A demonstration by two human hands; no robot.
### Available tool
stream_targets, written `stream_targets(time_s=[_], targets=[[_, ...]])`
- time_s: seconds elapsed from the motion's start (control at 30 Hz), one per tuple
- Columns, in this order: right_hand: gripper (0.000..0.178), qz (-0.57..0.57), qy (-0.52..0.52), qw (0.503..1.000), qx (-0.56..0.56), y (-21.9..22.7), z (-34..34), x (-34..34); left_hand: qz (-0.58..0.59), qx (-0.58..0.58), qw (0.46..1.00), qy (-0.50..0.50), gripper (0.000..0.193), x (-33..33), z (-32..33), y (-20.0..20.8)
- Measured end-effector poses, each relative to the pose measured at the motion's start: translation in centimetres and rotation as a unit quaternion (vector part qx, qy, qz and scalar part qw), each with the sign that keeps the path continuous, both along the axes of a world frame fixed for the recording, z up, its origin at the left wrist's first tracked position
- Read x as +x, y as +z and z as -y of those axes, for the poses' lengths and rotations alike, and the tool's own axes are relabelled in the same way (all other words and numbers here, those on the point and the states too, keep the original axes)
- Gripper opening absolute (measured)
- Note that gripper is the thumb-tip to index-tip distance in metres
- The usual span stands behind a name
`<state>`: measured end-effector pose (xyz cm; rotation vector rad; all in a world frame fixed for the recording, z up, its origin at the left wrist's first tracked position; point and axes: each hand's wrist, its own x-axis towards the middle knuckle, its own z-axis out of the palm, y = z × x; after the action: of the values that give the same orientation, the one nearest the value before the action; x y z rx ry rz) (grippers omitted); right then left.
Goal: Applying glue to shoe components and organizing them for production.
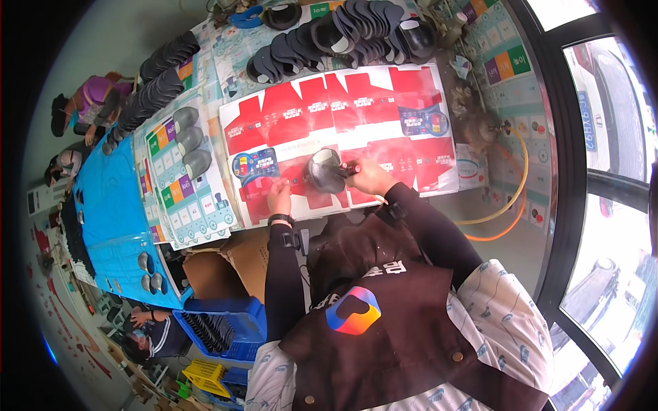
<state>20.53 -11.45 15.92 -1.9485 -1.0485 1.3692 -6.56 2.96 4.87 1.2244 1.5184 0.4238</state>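
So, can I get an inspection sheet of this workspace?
Surface: red-and-white printed covering under both hands.
Job's things: dark cup-shaped piece; rows of dark curved pieces beyond.
Clutter: blue ring-shaped item at the far edge.
Hands: left hand over the covering, contact unclear; right hand grips a dark object, kind unclear, by the piece.
Cables: yellow line and orange line at right, possibly hoses.
Surroundings: co-workers and blue-covered table left, window right.

Printed sheet [274,103], red and white; curved cap [325,168], dark grey; apron [404,329], dark brown with multicoloured emblem [370,301]; desk covering [113,198], bright blue; large crate [240,322], blue; smaller crate [204,377], yellow.
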Motion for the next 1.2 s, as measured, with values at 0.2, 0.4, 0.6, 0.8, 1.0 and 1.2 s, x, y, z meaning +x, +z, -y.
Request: stream_targets(time_s=[0.2, 0.4, 0.6, 0.8, 1.0, 1.2], targets=[[0.034, 0.015, -0.070, 0.995, 0.072, -0.6, 1.6, 0.3, 0.014, -0.007, 0.999, -0.043, 0.023, 1.5, -0.6, -0.3], [0.041, 0.010, 0.037, 0.999, 0.008, 2.2, 0.8, -1.0, 0.041, -0.032, 0.996, -0.077, 0.023, 0.9, -0.7, -1.8], [0.033, 0.058, 0.060, 0.997, 0.002, 1.9, 2.1, 1.4, -0.002, -0.041, 0.986, -0.159, 0.025, 3.4, -0.5, -0.7], [0.031, 0.028, 0.061, 0.998, 0.007, 1.8, 0.8, 0.7, -0.021, -0.060, 0.974, -0.215, 0.028, 4.0, -1.6, -0.9], [0.040, 0.105, 0.015, 0.994, -0.017, 2.2, 4.3, 3.3, -0.107, -0.036, 0.948, -0.298, 0.027, 7.5, -0.8, 1.9], [0.032, -0.156, -0.174, 0.972, -0.005, 4.3, 5.0, 3.4, -0.112, 0.140, 0.947, -0.266, 0.031, 3.5, 0.3, 0.3]])
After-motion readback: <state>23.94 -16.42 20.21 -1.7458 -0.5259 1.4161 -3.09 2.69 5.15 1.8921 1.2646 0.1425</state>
